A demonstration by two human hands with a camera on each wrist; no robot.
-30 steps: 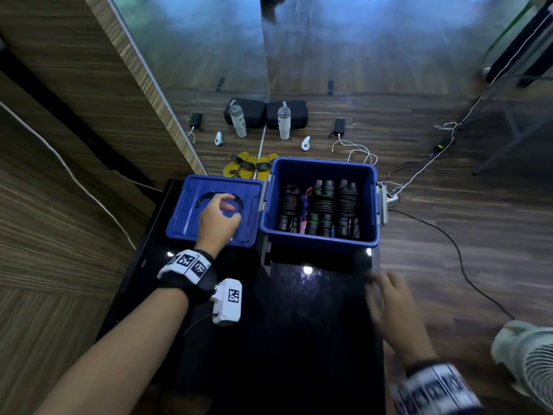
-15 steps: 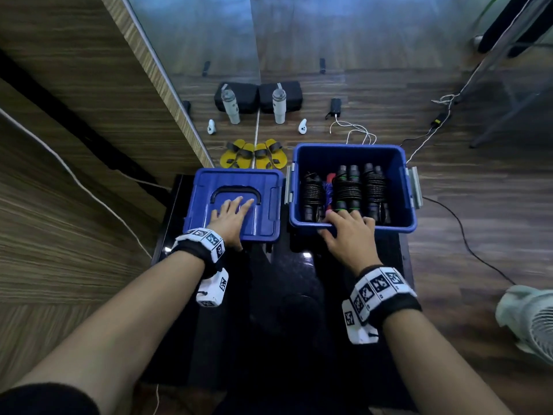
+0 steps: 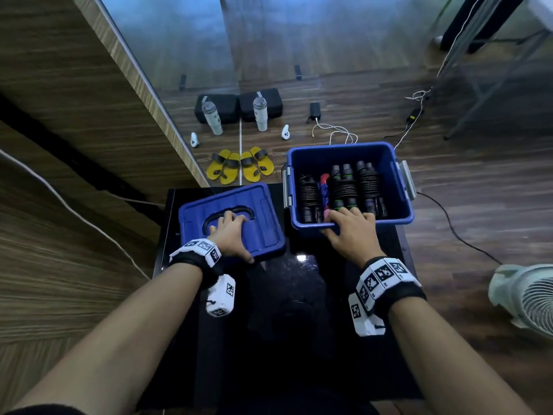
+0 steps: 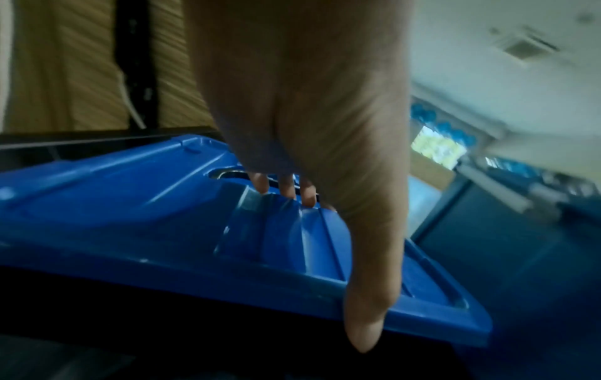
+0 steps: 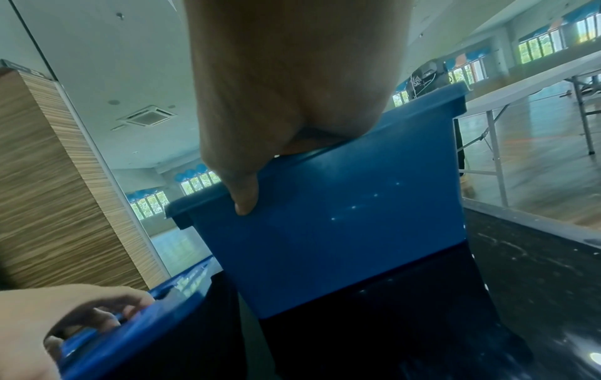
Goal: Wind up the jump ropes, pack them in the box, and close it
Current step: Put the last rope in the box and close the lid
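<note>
Black glossy worktop [image 3: 299, 310] carrying an open blue box [image 3: 353, 224] at its far right and the box's detached blue lid [image 3: 263, 223] lying flat just to the left, apart from the box. Wound jump ropes [image 3: 344, 187] stand packed side by side inside the box, black handles upward, with a red and blue item between two bundles. Left hand [image 3: 230, 238]: grip on the lid, fingers curled into the recessed black handle, thumb hooked over the near edge. Right hand [image 3: 350, 232]: grip on the near rim of the box, fingers curled over into the box, thumb pressed against the outer wall. Grey latches hang open on both sides of the box. The box sits at the far edge of the worktop; the lid lies near the left edge. On the wooden floor beyond: yellow sandals [image 3: 254, 166], a bottle [image 3: 261, 114], a charger with white cable [image 3: 314, 111], all doubled in a mirror panel [image 3: 167, 55]. A white fan [image 3: 526, 298] stands just right of the worktop, and a black cable [image 3: 454, 232] trails across the floor.
</note>
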